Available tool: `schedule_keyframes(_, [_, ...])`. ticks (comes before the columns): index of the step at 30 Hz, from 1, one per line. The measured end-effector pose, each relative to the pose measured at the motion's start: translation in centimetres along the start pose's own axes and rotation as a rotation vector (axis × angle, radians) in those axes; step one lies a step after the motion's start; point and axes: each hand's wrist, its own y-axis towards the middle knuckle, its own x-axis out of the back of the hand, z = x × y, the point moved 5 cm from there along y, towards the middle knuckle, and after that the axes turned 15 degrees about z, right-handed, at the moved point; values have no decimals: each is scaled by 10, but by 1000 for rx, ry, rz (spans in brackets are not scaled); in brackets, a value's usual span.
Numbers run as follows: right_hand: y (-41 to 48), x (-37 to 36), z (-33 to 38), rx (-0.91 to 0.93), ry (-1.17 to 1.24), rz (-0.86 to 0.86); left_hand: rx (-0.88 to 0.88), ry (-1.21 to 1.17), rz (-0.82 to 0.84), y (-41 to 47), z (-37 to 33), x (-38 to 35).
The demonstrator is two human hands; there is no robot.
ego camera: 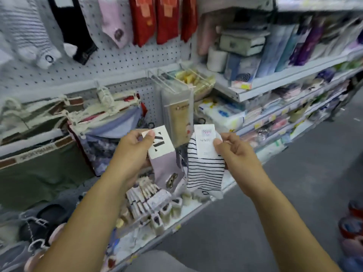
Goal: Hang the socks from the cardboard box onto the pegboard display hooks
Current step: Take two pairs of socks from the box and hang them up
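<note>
The person holds one pair of socks in each hand, in front of the lower part of the pegboard (117, 61). The left hand (133, 152) grips a lilac sock (167, 169) by its top, thumb pressed on the front of a white card label (159, 144) and fingers curled behind it. The sock hangs below the hand, and a small dark emblem shows near its lower end. The right hand (235, 152) pinches a black-and-white striped sock (204, 173) in the same way, thumb on the edge of its own white card (206, 142), with the sock hanging down and to the left of the palm. The two hands are apart and the two socks hang just beside each other between them. The lilac sock's card bears large black angular letters, tilted and not surely readable. The striped sock's card carries a pink printed patch above grey lettering too blurred to read. Higher on the pegboard hang red socks (157, 20), a pink sock (114, 22) and a black sock (72, 26). Wire hooks (167, 79) jut out just above the hands, one holding a beige packet (178, 122).
</note>
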Motion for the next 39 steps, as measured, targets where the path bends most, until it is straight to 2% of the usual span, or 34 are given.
schedule_keyframes(9, [154,-40,75,183,96,363,-204,-74,-379,51,-88,74])
schedule_keyframes(13, [204,-58,114,262,21,508,-316,-123,-525,45,-109,94])
schedule_keyframes(20, [264,-130,157,324,-96,776,-483,-224,-916,5,-116,105])
schedule_keyframes(24, [286,-187,181,403,-141,794,-496,-167,-1022,-11,-131,123])
schedule_keyframes(28, [310,-243,205,489,-165,727,-508,-96,-1053,-23,-150,155])
schedule_keyframes(33, [352,-299,233,532,-144,554,-475,-26,-993,-22,-170,215])
schedule_keyframes(39, [385,-339,245,576,-153,477,-452,67,-865,-2,-190,279])
